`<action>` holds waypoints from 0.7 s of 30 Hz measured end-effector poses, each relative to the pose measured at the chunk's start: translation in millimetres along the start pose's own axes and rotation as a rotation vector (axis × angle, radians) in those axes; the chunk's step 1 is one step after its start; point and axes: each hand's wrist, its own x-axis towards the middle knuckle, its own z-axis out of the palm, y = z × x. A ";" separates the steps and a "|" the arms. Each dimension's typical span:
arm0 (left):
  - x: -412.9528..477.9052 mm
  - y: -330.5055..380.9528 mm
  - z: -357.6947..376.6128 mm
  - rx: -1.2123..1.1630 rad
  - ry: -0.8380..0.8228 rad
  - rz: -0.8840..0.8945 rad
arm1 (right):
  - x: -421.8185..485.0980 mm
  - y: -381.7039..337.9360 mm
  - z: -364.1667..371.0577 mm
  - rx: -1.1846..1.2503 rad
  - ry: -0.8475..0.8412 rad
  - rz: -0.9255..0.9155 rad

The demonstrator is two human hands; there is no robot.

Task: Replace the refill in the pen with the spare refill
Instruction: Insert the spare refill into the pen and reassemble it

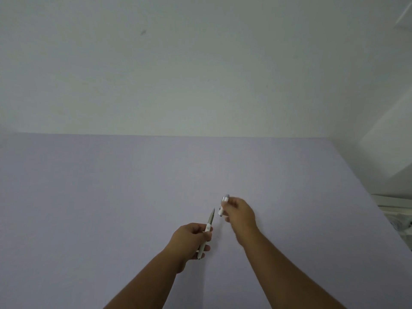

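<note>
My left hand (192, 239) grips a white pen body (207, 233) that points up and to the right, its grey tapered tip section (211, 217) sticking out past my fingers. My right hand (240, 214) is shut on a short white pen piece (223, 205), held upright a little to the right of the pen tip and apart from it. Both hands hover over the pale lilac table (111, 208). No loose refill shows on the table.
A plain white wall (200, 63) rises behind the table's far edge. At the right edge stand white furniture (390, 152) and some white items lower down (399, 221), beyond the table's right side.
</note>
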 end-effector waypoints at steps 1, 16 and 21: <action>-0.4 1.3 1.0 0.015 -0.001 -0.001 | 1.5 -7.0 -2.9 0.105 -0.012 0.023; -11.5 10.9 11.5 0.016 0.007 0.048 | -18.3 -14.1 -12.9 0.145 -0.248 0.044; -13.7 9.0 13.2 0.030 -0.001 0.059 | -21.7 -11.7 -16.8 0.170 -0.274 0.078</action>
